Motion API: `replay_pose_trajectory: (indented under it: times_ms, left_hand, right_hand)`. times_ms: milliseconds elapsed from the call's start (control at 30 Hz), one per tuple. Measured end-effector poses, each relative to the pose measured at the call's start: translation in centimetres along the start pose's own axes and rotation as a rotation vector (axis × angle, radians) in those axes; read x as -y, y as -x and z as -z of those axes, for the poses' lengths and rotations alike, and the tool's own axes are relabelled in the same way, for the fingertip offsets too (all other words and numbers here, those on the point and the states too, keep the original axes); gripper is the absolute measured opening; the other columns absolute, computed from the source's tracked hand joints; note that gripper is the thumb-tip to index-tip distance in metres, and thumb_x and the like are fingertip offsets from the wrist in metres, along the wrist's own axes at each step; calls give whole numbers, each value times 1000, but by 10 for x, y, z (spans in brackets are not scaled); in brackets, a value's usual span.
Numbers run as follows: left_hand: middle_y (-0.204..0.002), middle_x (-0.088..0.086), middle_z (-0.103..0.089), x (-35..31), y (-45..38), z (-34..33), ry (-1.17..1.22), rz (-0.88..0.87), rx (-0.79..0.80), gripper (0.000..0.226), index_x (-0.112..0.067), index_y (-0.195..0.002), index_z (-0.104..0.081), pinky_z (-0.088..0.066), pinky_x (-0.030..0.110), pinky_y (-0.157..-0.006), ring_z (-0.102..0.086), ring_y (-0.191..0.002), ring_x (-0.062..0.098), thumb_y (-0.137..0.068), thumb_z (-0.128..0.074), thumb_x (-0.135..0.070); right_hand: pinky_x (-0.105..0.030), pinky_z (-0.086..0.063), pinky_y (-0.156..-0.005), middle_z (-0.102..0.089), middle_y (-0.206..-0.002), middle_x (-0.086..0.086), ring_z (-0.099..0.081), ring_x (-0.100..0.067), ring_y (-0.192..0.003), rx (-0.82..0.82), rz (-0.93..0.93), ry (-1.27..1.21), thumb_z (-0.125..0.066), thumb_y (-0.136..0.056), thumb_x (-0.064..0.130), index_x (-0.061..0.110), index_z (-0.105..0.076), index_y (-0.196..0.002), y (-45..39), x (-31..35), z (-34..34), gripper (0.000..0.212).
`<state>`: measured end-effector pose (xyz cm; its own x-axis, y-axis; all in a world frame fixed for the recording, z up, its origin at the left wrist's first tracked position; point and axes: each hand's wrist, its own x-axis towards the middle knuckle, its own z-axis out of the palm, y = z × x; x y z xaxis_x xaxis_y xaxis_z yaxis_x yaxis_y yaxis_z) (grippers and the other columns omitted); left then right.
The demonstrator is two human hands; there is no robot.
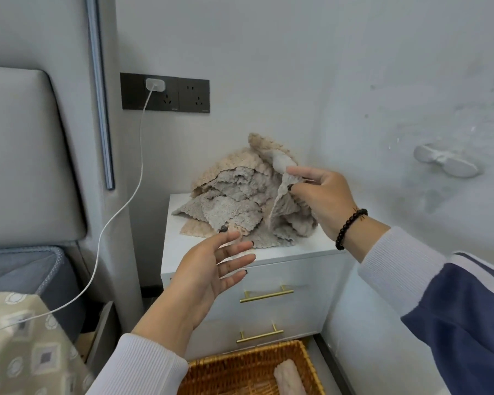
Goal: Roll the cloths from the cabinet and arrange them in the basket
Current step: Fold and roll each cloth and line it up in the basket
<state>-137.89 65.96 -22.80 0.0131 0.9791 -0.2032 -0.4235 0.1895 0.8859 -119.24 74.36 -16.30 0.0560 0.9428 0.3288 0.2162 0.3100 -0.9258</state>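
Nearest my view, at the bottom edge, sits the wicker basket point(240, 366) on the floor in front of the cabinet, and I can see one rolled pale cloth point(288, 379) lying inside it toward its right side. Above it stands the white cabinet point(291, 280) with two drawers, each with a brass handle point(266, 295), and on its top lies the pile of cloths point(234, 201), beige and grey with scalloped edges, heaped loosely against the wall corner. Of the hands, my right hand point(322, 201) pinches one grey cloth point(285, 201) by its upper edge between thumb and fingers, so that it hangs lifted at the right of the pile, its lower part still touching the heap. My left hand point(211, 269) is empty with fingers spread and straight, palm turned toward the right, held just in front of the cabinet's front edge below the pile; whether a fingertip touches the nearest cloth I cannot tell. A dark bead bracelet point(350, 228) circles the right wrist, and both arms wear pale ribbed sleeves. To the left, a white cable point(103, 232) runs down from a charger point(155, 84) plugged into a dark wall socket panel point(193, 95), passing beside a grey padded headboard point(26, 155) and over a patterned bedcover point(26, 343). On the right wall there is a white hook point(445, 161).
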Motion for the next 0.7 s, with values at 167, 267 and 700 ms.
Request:
replay_pose_trajectory:
  times_ms: [167,267,700]
  left_hand:
    - [-106,10,-75,15,10,-5,-26,83,40,32,-13,-122,-61,-58,40,-79,-73,-96,27,-101,-48,-33]
    - [-116,16,-71,27,12,-14,30,202,90,39,-12,-119,-61,-58,49,-81,-71,-102,35,-99,-47,-43]
    - [-75,13,-69,46,2,-29,-96,154,15,8,0,-87,-67,-56,27,-53,-66,-58,17,-83,-60,1]
  right_hand:
    - [-40,-52,-95,-74,-103,2,-65,-13,-97,131,-26,-152,-62,-83,-6,22,-79,-85,49,8,18,32]
    - [-40,-50,-100,-75,-100,-4,-66,-19,-107,247,-93,-217,-58,-83,-10,17,-80,-78,79,-3,17,35]
    - [-23,-52,-69,-74,-94,0,-70,-8,-86,398,-170,-113,-47,-80,-20,18,-74,-89,119,-46,28,47]
